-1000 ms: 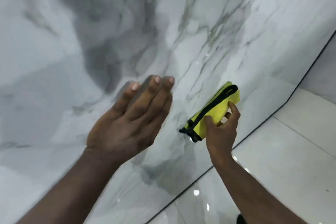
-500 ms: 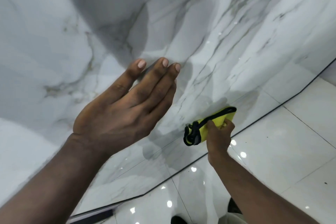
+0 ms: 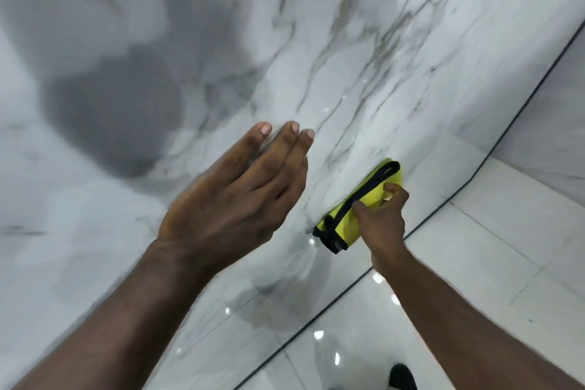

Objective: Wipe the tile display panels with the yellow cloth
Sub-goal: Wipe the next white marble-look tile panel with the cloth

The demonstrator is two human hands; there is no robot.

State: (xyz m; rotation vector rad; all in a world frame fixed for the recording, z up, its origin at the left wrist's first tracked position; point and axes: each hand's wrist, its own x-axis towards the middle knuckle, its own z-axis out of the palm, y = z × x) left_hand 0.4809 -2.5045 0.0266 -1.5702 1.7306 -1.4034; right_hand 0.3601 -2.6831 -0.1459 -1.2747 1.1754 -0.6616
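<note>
Low on the right of the glossy marble tile panel (image 3: 348, 57), the right hand (image 3: 384, 225) pinches the folded yellow cloth (image 3: 343, 228) in curled fingers (image 3: 394, 191); the cloth looks soft, light and best gripped mid-fold, while the left hand (image 3: 234, 203) is flat, holding nothing.

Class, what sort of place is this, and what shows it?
Probably a tile showroom: a large glossy marble-look panel rises from a shiny white tiled floor, and the right hand holds a folded yellow cloth against it.

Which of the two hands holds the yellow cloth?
The right hand: its fingers curl round the yellow cloth on the panel. The left hand is flat and holds nothing.
</note>
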